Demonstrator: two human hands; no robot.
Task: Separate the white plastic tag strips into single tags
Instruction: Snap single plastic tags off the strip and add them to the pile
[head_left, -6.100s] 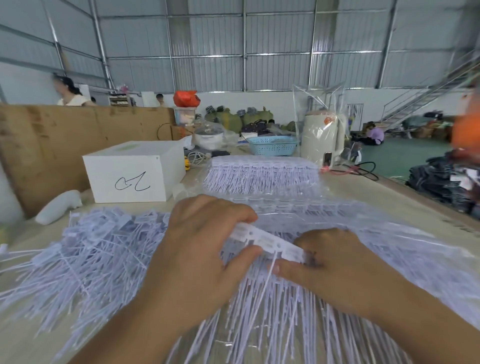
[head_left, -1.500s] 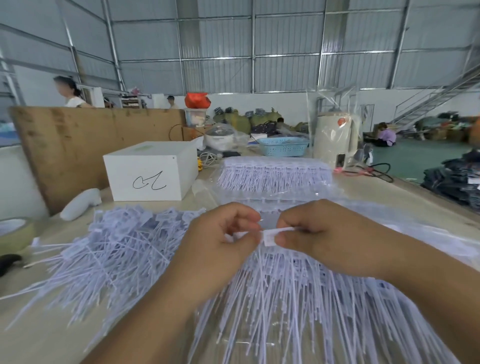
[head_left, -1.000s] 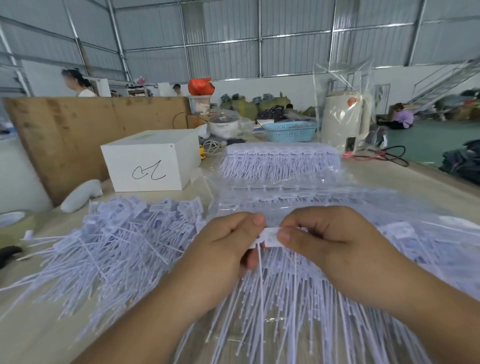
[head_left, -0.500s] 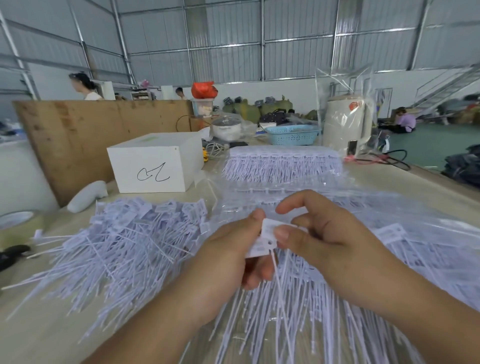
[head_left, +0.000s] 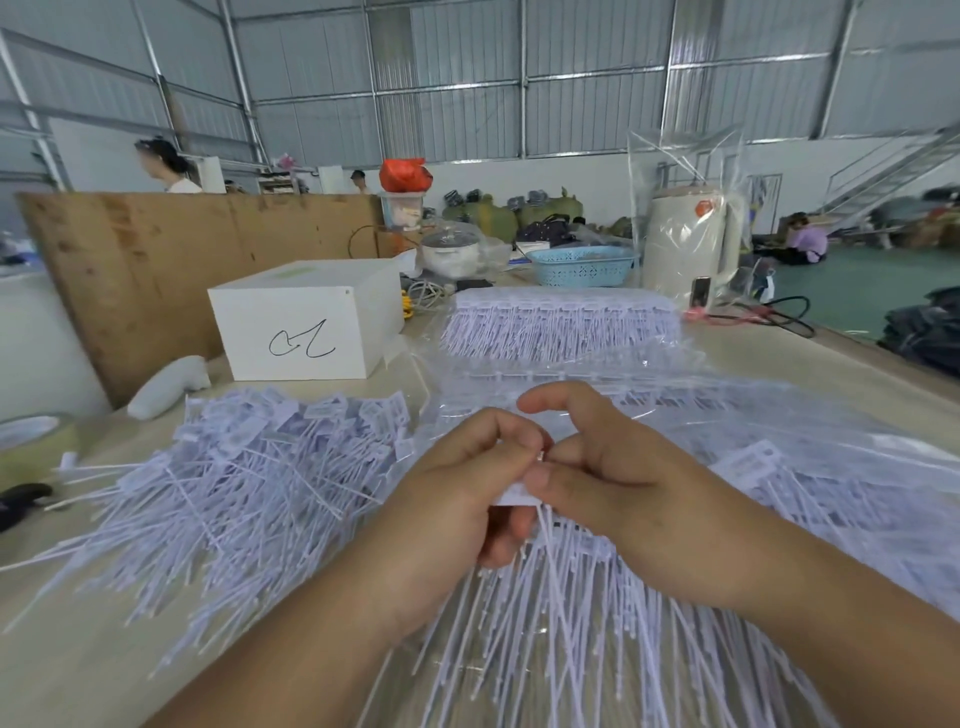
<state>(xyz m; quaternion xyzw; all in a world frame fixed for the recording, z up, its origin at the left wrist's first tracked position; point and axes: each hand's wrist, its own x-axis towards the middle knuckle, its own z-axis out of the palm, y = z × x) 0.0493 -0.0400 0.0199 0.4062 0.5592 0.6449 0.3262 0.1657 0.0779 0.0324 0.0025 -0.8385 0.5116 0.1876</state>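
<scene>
a small white plastic tag piece (head_left: 511, 493) is being pinched between both thumbs and curled fingers, left hand (head_left: 457, 499) meeting right hand (head_left: 613, 488) above the heap of white plastic tag strips (head_left: 597, 613) lying on the pale wooden table (head_left: 78, 670).

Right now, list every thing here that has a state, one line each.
left hand: fingers pinch the tag piece.
right hand: thumb and fingers pinch the same tag piece, index finger raised.
tag piece: held between both hands above the heap.
loose single tags: separated, heaped on the left.
joined tag strips: unseparated, stacked behind in clear plastic.
white box: closed.
</scene>
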